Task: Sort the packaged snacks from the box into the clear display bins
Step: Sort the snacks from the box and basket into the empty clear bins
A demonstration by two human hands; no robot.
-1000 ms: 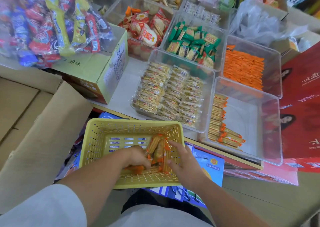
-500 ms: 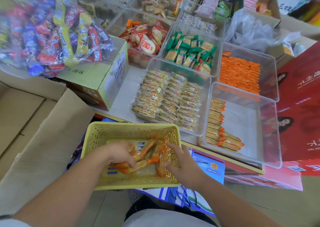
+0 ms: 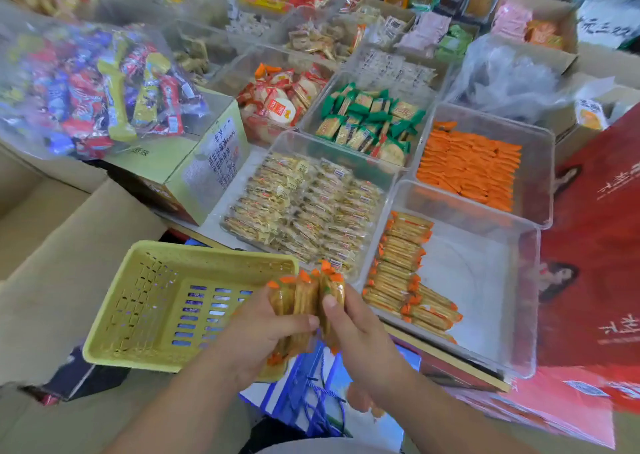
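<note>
Between my left hand and my right hand I hold a bundle of long biscuit packs with orange ends, both hands closed around it. The bundle hangs over the right rim of a yellow slotted basket, whose visible floor is bare. Just right of my hands stands a clear bin with a row of the same orange-ended packs along its left side; its right half is bare.
Other clear bins hold pale cracker packs, green packs, orange packs and red-and-white packs. A yellow carton with a bag of mixed candy sits at left. Red boxes lie at right.
Both hands gathered the loose orange-ended packs from the basket floor and lifted them as one bundle up and to the right. The basket now looks bare.
</note>
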